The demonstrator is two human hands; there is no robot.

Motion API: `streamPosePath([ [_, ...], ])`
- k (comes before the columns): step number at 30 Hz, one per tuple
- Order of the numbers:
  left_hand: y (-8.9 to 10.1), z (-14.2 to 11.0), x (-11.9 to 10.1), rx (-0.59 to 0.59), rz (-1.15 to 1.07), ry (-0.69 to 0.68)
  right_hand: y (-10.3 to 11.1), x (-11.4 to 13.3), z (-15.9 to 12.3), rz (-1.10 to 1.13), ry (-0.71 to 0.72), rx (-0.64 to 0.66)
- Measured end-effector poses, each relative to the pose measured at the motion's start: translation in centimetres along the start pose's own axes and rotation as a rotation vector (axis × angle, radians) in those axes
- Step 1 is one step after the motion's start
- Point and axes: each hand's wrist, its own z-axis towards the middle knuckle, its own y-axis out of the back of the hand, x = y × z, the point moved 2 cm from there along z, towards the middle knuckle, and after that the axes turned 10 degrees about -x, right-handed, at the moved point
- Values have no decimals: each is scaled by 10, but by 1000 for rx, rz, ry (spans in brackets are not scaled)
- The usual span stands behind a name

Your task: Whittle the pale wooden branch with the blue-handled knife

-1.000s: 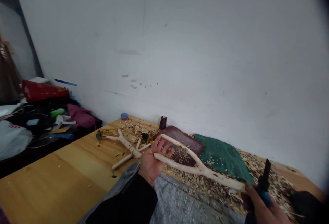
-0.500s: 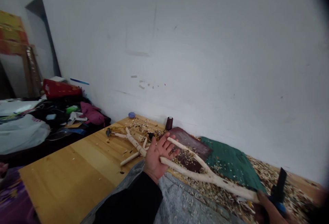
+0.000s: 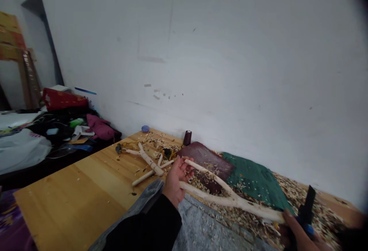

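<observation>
A white wall point(image 3: 230, 51) takes up most of the view, and a wooden desk point(image 3: 71, 201) runs along it, with a grey cloth point(image 3: 207, 230) at its near edge below the left grip point(image 3: 177, 176). Left of that grip, a heap of black stuff point(image 3: 57, 136) and a white plastic bag point(image 3: 20, 151) sit off the desk.

A long forked stick point(image 3: 230, 197) is held across the view between both grips, its fork ends at the left grip, which is closed around one prong, and its thick end at the right grip point(image 3: 297, 232). That grip is clamped on a knife point(image 3: 309, 201), blade up. Best to keep the blade angled away from the left grip, imo. Shavings point(image 3: 313, 210) lie under the right grip, and a smaller carved stick point(image 3: 146, 162) sits just left of the left grip, so not much elbow room there.
</observation>
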Motion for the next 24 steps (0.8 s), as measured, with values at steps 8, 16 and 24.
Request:
streamPosePath([
  [8, -1, 1, -1, 1, -17, -38, -2, 6, -21, 118, 53, 37],
  [16, -12, -21, -17, 366, -7, 223, -7, 25, -42, 379, -3, 130],
  [24, -13, -68, 67, 666, 474, 760, -26, 31, -77, 279, 38, 413],
])
